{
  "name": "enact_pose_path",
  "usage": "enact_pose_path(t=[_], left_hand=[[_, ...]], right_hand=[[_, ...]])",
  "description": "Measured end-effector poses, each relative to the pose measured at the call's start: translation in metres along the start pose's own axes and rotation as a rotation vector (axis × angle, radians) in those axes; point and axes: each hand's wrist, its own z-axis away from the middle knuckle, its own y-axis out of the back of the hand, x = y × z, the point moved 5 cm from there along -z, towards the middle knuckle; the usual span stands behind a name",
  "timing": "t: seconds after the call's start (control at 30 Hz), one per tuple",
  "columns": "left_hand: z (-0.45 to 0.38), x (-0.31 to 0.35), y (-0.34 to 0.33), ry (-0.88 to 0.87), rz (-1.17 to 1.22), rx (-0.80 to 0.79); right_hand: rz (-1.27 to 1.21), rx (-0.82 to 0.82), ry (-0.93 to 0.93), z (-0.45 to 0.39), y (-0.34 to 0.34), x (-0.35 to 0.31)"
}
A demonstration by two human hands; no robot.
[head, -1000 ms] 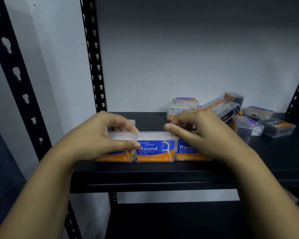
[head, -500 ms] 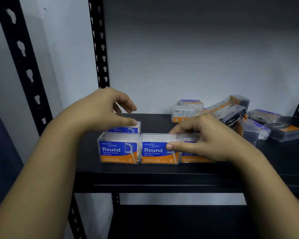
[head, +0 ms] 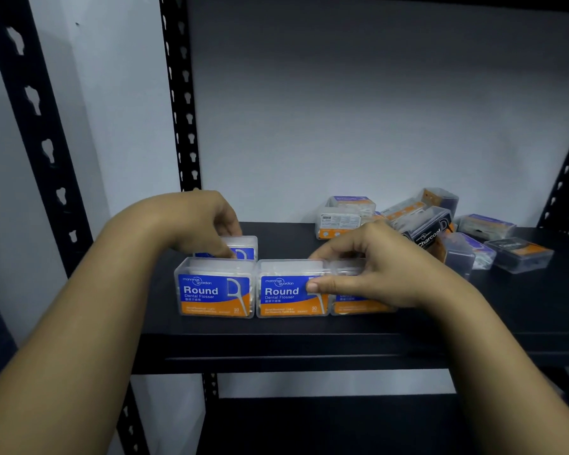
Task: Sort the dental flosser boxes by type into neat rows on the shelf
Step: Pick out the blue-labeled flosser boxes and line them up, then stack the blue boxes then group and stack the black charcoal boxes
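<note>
Three clear boxes with blue and orange "Round" labels stand side by side at the front of the black shelf: a left box, a middle box and a right box. A fourth Round box stands behind the left one. My left hand reaches over the front row and its fingers grip that rear box. My right hand is closed on the right box, thumb lying across the middle box's label.
A loose heap of flosser boxes lies at the back right, with a black Charcoal box and purple-labelled ones among them. Black perforated uprights frame the shelf on the left; a grey wall is behind. A lower shelf sits below.
My left hand let go of the left front box and moved back onto the box behind it. My right hand stayed on the right box.
</note>
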Motion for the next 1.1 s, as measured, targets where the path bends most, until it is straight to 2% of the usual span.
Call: enact_pose_path(t=[0.1, 0.37, 0.43, 0.5, 0.6, 0.8, 0.97, 1.1], left_hand=[[0.001, 0.005, 0.002, 0.019, -0.038, -0.026], [-0.005, 0.056, 0.045, -0.117, -0.121, 0.113], [-0.022, 0.068, 0.047, -0.103, -0.157, 0.049], [-0.042, 0.080, 0.044, -0.058, -0.148, -0.091], [-0.064, 0.099, 0.034, -0.008, -0.142, -0.270], [-0.101, 0.124, 0.020, 0.002, -0.147, -0.365], [-0.126, 0.129, 0.015, -0.033, -0.059, -0.252], [-0.141, 0.132, 0.008, -0.055, 0.025, -0.130]], right_hand=[[-0.008, -0.004, -0.018, -0.001, 0.004, 0.000], [0.163, 0.020, -0.149, -0.026, 0.061, -0.006], [0.274, -0.030, -0.211, -0.041, 0.072, 0.001], [0.365, -0.092, -0.265, -0.056, 0.081, 0.008], [0.388, -0.182, -0.367, -0.077, 0.088, 0.022], [0.354, -0.297, -0.594, -0.092, 0.100, 0.060], [0.379, -0.327, -0.715, -0.082, 0.113, 0.081], [0.395, -0.317, -0.728, -0.074, 0.119, 0.097]])
